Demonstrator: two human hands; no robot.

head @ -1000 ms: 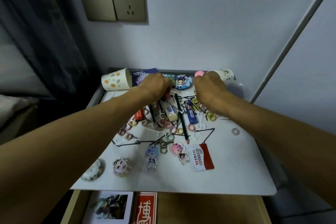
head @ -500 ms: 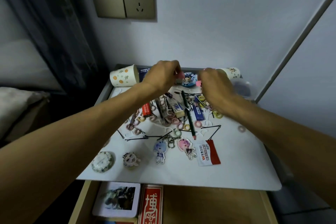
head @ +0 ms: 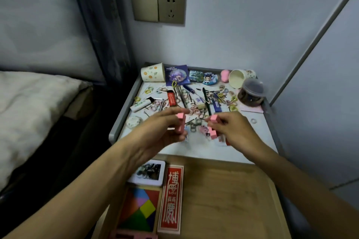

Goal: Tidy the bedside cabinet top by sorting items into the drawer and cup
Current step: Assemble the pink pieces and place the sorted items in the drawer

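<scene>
I read left hand (head: 165, 132) pinching a pink eraser-like block (head: 181, 122) | right hand (head: 233, 132) clasping a second pink block (head: 213, 119) | both over cabinet top (head: 242, 151) front, near open drawer (head: 223, 190) | likely light, stiff, sturdy; hold across flat sides

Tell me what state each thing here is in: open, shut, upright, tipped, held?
Drawer, pulled open.
Left cup, tipped on its side.
Right cup, on its side too.
Jar, lid on.
Wall socket, nothing plugged in.
Left hand, gripping the left pink block.
Right hand, gripping the right pink block.
</scene>
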